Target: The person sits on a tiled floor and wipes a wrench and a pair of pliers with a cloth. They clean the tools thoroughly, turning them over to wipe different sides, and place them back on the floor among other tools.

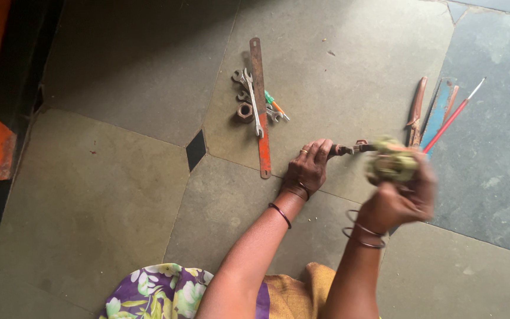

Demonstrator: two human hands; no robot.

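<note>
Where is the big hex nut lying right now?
In the head view, the hex nut lies on the stone floor, upper middle, just left of the spanners and the long rusty metal strip.

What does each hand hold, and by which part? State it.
Left hand grips a pliers-like tool by its handles. Right hand clasps a blurred greenish round part from below; its kind cannot be told.
</note>
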